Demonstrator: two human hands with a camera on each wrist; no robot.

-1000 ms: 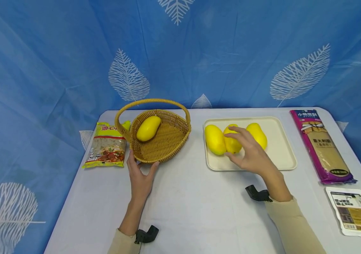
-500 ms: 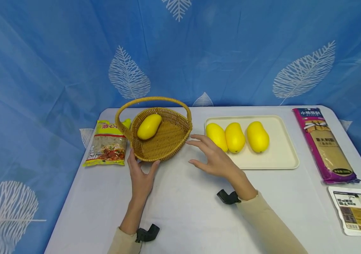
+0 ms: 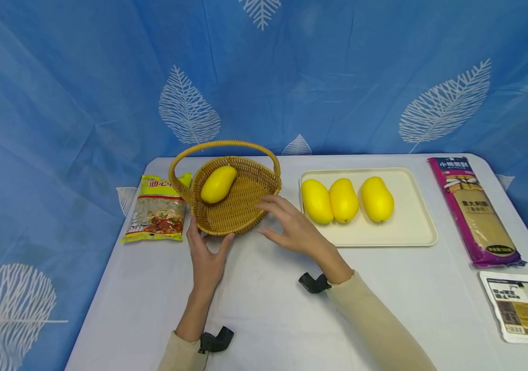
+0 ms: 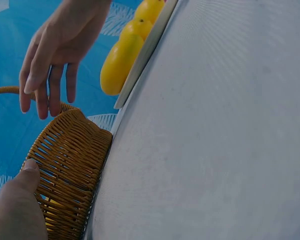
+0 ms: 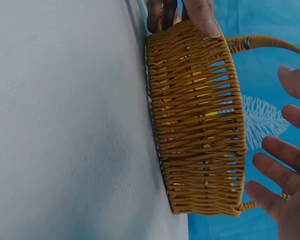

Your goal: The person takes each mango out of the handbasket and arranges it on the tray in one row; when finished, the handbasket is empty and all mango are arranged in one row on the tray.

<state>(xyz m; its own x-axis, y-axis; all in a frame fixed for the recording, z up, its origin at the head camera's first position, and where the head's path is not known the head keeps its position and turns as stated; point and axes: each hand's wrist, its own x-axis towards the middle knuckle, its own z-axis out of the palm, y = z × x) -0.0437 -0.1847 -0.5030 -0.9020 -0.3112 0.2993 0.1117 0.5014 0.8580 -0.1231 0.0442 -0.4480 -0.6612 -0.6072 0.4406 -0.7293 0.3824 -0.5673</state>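
A brown wicker basket (image 3: 241, 208) with an arched handle stands at the left, holding one yellow mango (image 3: 218, 184). My left hand (image 3: 205, 263) grips its near left end; in the left wrist view the thumb (image 4: 29, 172) lies on the rim. Over the basket's right rim hovers my right hand (image 3: 294, 226), fingers spread and slightly bent, nothing in them. In the right wrist view the fingers (image 5: 277, 172) are apart from the woven side. Three more mangoes lie in the cream tray (image 3: 408, 226): a left mango (image 3: 317, 201), a middle mango (image 3: 344, 200) and a right mango (image 3: 377, 199).
A yellow-topped food packet (image 3: 156, 210) lies left of the basket, close against it. Right of the tray are a long purple noodle packet (image 3: 475, 211) and a small white pouch (image 3: 516, 306). A blue leaf-print cloth (image 3: 329, 77) hangs behind the white table (image 3: 264, 319).
My right hand has moved left from over the middle mango on the tray to the basket's right rim. The left hand has stayed at the basket, and the mangoes rest much as before.
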